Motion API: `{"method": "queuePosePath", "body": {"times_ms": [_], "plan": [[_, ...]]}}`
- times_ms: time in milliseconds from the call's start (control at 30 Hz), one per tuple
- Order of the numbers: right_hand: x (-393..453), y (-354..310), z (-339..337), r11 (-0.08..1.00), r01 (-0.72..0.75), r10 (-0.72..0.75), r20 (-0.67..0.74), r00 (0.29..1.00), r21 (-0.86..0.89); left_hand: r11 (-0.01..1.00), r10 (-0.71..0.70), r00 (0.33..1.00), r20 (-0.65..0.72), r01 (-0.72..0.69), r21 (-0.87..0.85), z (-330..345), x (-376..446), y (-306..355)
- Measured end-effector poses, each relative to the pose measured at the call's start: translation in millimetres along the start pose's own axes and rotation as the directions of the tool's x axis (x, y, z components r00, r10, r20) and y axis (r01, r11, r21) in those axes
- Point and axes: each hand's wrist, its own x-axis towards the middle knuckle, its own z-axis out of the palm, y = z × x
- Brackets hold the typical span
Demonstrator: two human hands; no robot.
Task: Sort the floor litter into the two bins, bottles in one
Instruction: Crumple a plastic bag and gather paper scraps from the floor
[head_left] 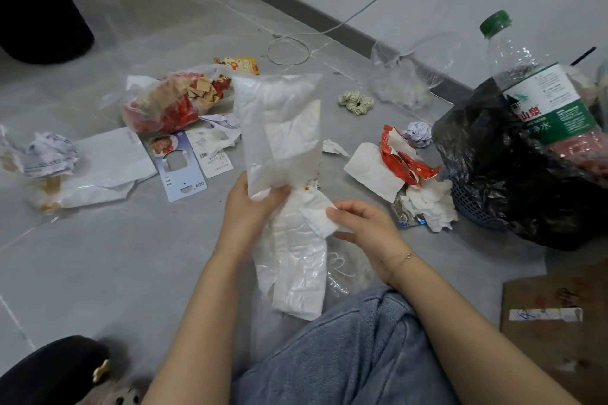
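Note:
My left hand (251, 207) grips the lower end of a clear plastic bag (279, 128), which stands upright above the floor. My right hand (365, 227) pinches a white crumpled wrapper (296, 260) that hangs down between my hands to my knee. A large clear bottle with a green cap (539, 89) stands in a bin lined with a black bag (500, 181) at the right. Paper scraps, a red snack wrapper (404, 158) and white tissues (427, 204) lie on the floor beside that bin.
A clear bag of red and brown scraps (171, 99), a blue card (179, 168), crumpled paper (49, 154) and a white bag (105, 168) lie to the left. A dark bin (39, 3) stands at the far left, a cable (289, 46) by the wall, cardboard (556, 319) at the right.

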Motion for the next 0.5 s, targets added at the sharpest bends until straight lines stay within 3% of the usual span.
{"method": "queuePosePath", "body": {"times_ms": [167, 300, 400, 500], "plan": [[3.7, 0.6, 0.1, 1.000, -0.016, 0.015, -0.050, 0.999, -0.021, 0.993, -0.106, 0.973, 0.203, 0.116, -0.035, 15.2, 0.6, -6.6], [6.8, -0.2, -3.0, 0.999, -0.021, 0.025, -0.148, 0.989, 0.027, 0.978, -0.187, 0.892, 0.413, 0.209, -0.009, 8.6, -7.5, -16.4], [7.6, 0.0, -3.4, 1.000, 0.009, -0.004, -0.178, 0.984, 0.028, 0.985, -0.170, 0.909, 0.380, 0.165, 0.046, 10.3, -12.3, -18.9], [7.3, 0.4, -2.5, 0.999, 0.048, -0.048, -0.153, 0.987, -0.006, 0.994, -0.101, 0.960, 0.263, 0.111, -0.024, 20.8, -14.6, -14.9]]}}
